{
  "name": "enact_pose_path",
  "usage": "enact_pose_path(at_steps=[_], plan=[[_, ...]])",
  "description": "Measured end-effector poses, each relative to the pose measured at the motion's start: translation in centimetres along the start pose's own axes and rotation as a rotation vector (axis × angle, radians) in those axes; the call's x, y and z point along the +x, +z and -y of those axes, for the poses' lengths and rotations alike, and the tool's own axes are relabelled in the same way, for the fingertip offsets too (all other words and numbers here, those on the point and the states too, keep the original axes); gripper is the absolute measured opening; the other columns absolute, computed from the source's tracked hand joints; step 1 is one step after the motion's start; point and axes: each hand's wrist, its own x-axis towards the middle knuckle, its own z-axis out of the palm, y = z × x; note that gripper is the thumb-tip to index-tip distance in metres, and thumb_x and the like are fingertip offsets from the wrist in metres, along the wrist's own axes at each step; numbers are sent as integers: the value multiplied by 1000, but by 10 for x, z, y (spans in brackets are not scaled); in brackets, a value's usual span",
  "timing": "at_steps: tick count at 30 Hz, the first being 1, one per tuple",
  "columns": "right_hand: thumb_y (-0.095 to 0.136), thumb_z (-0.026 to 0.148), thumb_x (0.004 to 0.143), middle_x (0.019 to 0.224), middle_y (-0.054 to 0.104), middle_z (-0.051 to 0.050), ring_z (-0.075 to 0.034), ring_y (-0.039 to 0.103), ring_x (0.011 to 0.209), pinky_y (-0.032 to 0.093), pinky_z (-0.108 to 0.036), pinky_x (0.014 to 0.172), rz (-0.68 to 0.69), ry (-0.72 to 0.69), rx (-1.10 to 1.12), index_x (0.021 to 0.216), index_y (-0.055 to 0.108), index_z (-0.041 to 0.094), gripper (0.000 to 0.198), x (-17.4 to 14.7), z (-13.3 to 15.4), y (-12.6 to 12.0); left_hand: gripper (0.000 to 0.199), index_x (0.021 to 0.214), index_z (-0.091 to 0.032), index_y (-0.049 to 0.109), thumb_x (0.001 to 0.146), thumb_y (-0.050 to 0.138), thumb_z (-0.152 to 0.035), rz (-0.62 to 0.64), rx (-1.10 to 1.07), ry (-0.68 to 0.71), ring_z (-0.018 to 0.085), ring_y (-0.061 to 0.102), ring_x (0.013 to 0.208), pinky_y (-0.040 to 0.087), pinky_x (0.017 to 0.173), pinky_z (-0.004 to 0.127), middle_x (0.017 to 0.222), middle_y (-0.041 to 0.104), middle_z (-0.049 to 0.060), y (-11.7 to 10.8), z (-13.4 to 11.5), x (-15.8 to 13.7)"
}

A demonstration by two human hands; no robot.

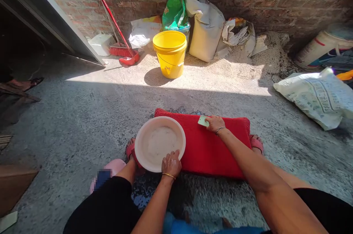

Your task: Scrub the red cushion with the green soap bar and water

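Observation:
My left hand [171, 164] is closed over the near right rim of a pale pink basin [142, 158], its fingers reaching inside. Cloudy water fills part of the basin, which partly overlaps the left end of a thick red mat [215, 156]. Toward the mat's far edge, my right hand [216, 123] grips a pale green scrub brush [203, 120] with a small hole at one corner. The brush rests against the mat's surface; its underside is hidden. Both wrists wear bracelets.
A yellow bucket [170, 57] stands ahead in sunlight. Behind it, sacks [206, 31] lean on the brick wall. A red broom and dustpan [129, 58] stand left of it. A white sack [317, 96] lies right. The concrete around the mat is wet.

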Motion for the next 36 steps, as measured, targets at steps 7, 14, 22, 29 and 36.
enact_pose_path(at_steps=[7, 14, 22, 29, 36], plan=[[51, 39, 87, 129, 50, -12, -26, 49, 117, 36, -37, 93, 21, -200, 63, 129, 57, 33, 43, 55, 94, -16, 48, 134, -25, 52, 87, 49, -23, 20, 33, 0, 23, 60, 104, 46, 85, 34, 118, 64, 10, 2, 1, 2], [56, 38, 84, 125, 54, -14, -27, 54, 110, 38, -38, 88, 96, 99, 62, 135, 52, 32, 52, 32, -58, 16, 49, 137, -25, 50, 88, 45, -22, 42, 57, -6, 23, 60, 105, 46, 85, 34, 119, 64, 11, -2, 0, 2], [53, 36, 84, 114, 58, -26, -36, 59, 102, 41, -44, 74, 100, 446, 67, 120, 66, 20, 42, -49, -181, 45, 47, 133, -28, 52, 88, 43, -20, 30, -36, -48, 22, 59, 107, 44, 88, 34, 118, 65, 9, -9, -7, -6], [52, 42, 83, 108, 61, -10, -27, 62, 96, 46, -38, 79, -98, -237, -20, 127, 61, 34, 45, 11, -21, 69, 42, 123, -24, 57, 83, 44, -24, -18, -218, -35, 26, 59, 105, 44, 88, 41, 112, 66, 10, 1, -6, -11], [41, 41, 84, 105, 61, -11, -27, 64, 95, 48, -42, 81, -99, -404, 13, 122, 63, 39, 43, 38, 104, 57, 45, 120, -22, 58, 77, 50, -32, -19, -297, -17, 31, 57, 107, 41, 90, 51, 112, 64, 15, 15, -5, -9]])
